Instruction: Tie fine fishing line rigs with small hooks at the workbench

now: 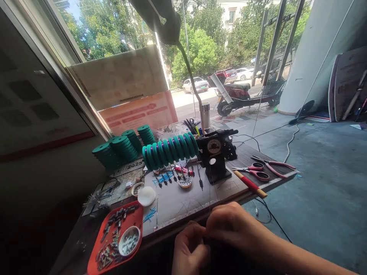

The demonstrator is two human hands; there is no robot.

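My left hand (190,246) and my right hand (229,225) meet in front of the table's near edge. Both are closed, fingertips pinched close together. A faint thin line (210,194) comes down to the fingers; whatever else lies between them is too small to make out. Beyond my hands stands a black winding device (218,162) with a round dial. A row of teal spools (170,151) sits side by side along its left side. Small dark weights (201,183) hang below the spools on thin strands.
An orange tray (93,259) at left holds metal parts and a white cup (129,240). A bowl of small beads (185,181) is under the spools. Scissors (254,171), pliers (276,165) and a red-wrapped stick (250,184) lie right. Stacked teal spools (123,147) stand behind; a lamp (169,26) overhangs.
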